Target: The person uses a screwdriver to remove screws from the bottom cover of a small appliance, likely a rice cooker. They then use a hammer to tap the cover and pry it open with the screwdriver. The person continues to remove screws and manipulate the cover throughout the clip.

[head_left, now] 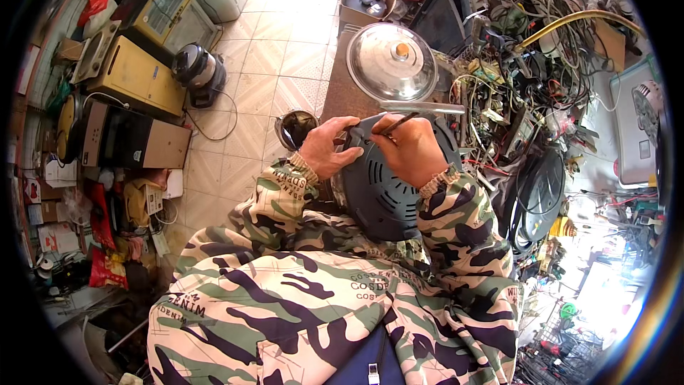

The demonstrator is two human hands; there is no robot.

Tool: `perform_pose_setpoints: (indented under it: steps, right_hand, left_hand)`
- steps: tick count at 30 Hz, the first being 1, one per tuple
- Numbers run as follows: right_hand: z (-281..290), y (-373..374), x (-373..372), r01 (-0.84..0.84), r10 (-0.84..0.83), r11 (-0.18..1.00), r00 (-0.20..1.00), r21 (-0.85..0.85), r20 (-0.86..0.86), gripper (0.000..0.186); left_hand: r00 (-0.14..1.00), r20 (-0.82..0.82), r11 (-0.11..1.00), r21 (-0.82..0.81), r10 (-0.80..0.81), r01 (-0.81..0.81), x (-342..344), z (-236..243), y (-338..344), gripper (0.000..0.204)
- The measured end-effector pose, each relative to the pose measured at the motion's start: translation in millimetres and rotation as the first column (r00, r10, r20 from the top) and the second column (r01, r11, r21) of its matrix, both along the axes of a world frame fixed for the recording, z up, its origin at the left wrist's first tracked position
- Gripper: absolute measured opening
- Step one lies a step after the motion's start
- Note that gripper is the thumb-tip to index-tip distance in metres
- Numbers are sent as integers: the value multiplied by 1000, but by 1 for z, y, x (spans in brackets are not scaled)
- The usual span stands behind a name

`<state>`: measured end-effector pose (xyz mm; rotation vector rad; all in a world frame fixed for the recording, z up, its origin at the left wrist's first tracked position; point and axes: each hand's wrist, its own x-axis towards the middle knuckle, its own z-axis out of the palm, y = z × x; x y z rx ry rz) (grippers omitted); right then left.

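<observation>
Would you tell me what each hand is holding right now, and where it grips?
The left hand grips the round dark vented appliance base at its upper edge; the right hand holds a thin tool by its lower end.

A dark grey round appliance base, patterned with curved vent slots, is seen near the middle. The sleeves are patterned in green, black and cream camouflage. A shiny silver lid with a brass-coloured knob is seen farther off. The floor is tiled in beige. A yellow box is seen at far left.
</observation>
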<state>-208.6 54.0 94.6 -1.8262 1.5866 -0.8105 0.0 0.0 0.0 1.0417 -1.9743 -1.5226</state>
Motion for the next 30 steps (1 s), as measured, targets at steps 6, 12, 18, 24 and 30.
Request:
perform_pose_setpoints:
  steps: [6,12,18,24,30]
  right_hand:
    - [-10,2,5,-6,8,996,1000,-89,24,9]
    - [-20,-1,11,14,-40,969,994,-247,-100,7]
    - [-33,8,12,149,-164,975,983,-165,-82,18]
    - [-11,61,-24,343,-329,912,939,-225,97,25]
    - [-109,108,-190,659,-662,747,720,-94,-209,25]
  left_hand:
    - [996,47,982,-178,72,-63,1,8,5,58]
    - [978,-31,876,-440,205,-198,-26,41,25,35]
    - [981,-120,841,-507,151,-192,-43,12,26,17]
    - [965,-116,807,-530,236,-261,-49,12,30,10]
    - [949,-101,761,-575,298,-300,-64,16,45,10]
